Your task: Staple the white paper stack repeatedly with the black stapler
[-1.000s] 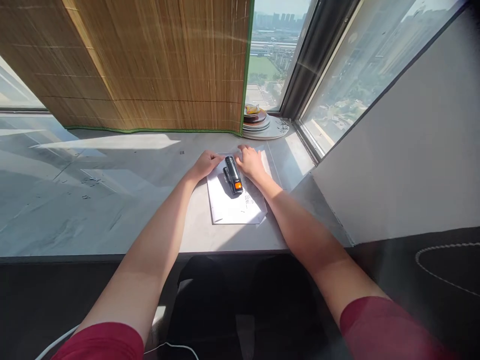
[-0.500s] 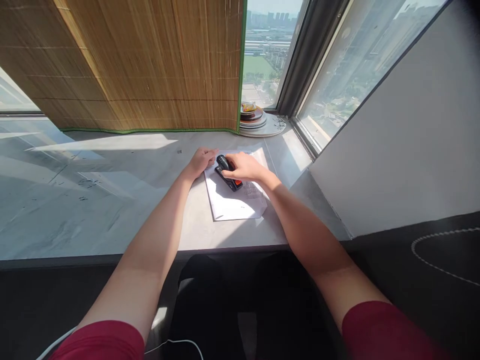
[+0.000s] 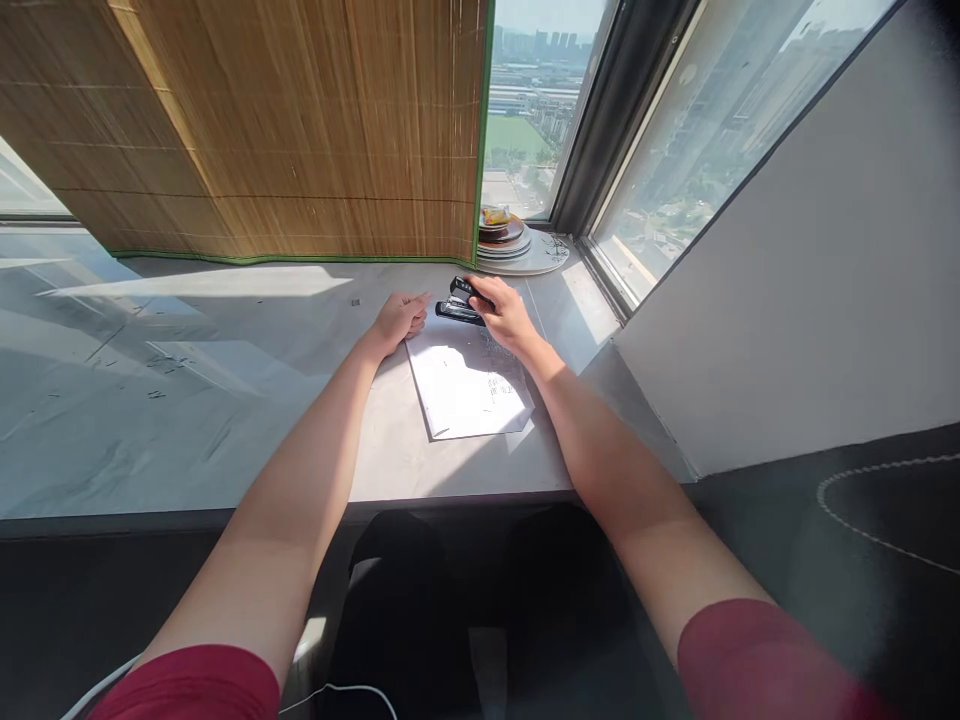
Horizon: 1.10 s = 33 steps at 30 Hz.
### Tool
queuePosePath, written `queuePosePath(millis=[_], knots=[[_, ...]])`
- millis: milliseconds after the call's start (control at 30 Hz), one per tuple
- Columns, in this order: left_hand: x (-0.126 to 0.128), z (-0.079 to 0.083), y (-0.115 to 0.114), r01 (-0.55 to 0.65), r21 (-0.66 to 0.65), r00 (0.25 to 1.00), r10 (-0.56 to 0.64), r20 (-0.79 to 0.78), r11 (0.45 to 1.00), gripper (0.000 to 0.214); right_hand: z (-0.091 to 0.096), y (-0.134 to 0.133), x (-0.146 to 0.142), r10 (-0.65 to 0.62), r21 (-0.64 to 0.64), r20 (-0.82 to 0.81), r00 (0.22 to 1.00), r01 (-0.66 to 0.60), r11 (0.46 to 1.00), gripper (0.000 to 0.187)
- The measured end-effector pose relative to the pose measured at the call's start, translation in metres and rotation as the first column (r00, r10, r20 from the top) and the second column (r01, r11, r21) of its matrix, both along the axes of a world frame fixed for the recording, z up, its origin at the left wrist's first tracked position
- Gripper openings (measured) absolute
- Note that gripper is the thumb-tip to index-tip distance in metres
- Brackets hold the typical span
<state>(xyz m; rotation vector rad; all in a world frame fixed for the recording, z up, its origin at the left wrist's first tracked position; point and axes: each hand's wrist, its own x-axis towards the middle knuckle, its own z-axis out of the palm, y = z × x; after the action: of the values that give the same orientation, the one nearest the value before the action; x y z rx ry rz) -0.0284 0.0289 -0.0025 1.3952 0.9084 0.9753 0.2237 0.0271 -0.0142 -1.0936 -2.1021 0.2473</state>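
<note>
On the windowsill: a printed paper (image 3: 469, 400) lies flat on the pale windowsill (image 3: 262, 420), its near edge set back from the front; whether it is one sheet or several cannot be told.
Stapler: the black stapler (image 3: 456, 313) is at the paper's far edge, held side-on, its upper and lower arms apart and the gap facing the left hand.
Right hand: the right hand (image 3: 504, 308) grips the stapler's rear part, fingers wrapped around it.
Left hand: the left hand (image 3: 401, 320) is beside the paper's far left corner, fingers curled in; whether they pinch the paper's edge cannot be told.
Done so far: the paper is laid out and the stapler is in hand beside it, so the work looks set up but barely begun.
Not yet done: the stapler's arms are not pressed together; whether the paper lies between them is unclear, and no staple can be made out on the page.
Window corner: stacked plates (image 3: 506, 255) stand well behind the paper, next to a bamboo blind (image 3: 300, 130).
</note>
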Motion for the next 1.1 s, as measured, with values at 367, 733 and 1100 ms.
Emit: queuePosePath(millis=[367,733,1100], knots=[[0.001,0.012,-0.003,-0.129,-0.012,0.991,0.129,0.044,0.992,0.064,0.017,-0.019,-0.010,-0.031,-0.196,0.076,0.997,0.045,0.979,0.045],[0.001,0.011,-0.003,-0.147,-0.038,0.987,0.149,0.060,0.988,0.066,0.022,-0.010,0.015,-0.203,-0.385,-0.543,0.815,-0.027,0.922,0.045],[0.007,0.013,0.001,-0.251,-0.039,0.954,0.254,0.159,0.967,0.057,0.020,-0.009,0.006,-0.131,-0.451,-0.606,0.785,-0.204,0.869,0.043]])
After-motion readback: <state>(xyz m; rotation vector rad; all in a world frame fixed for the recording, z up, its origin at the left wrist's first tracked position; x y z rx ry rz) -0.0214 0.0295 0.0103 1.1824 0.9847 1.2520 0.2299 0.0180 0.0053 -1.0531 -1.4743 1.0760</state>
